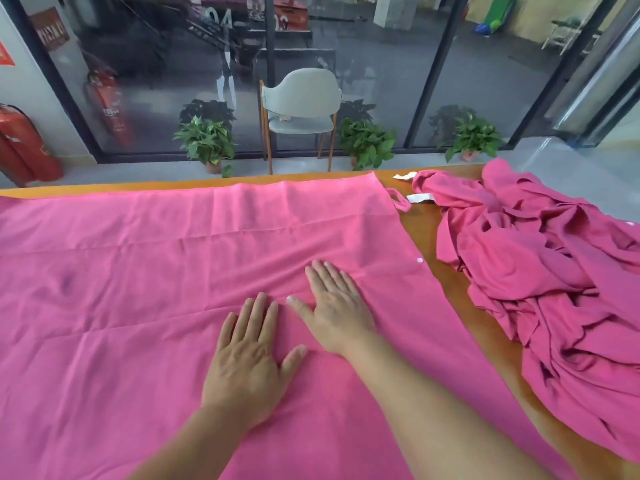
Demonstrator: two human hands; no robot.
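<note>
Both the left hand (247, 355) and the right hand (334, 303) lie flat, fingers straight, gripping nothing, on the pink sheet (138, 271) beside a crumpled cloth heap (540, 265).

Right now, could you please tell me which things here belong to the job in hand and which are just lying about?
In hand: spread pink cloth; left hand and right hand, both flat on it; wooden table beneath.
Lying about: crumpled pink heap, untouched; grey chair; potted plants; fire extinguisher.
</note>
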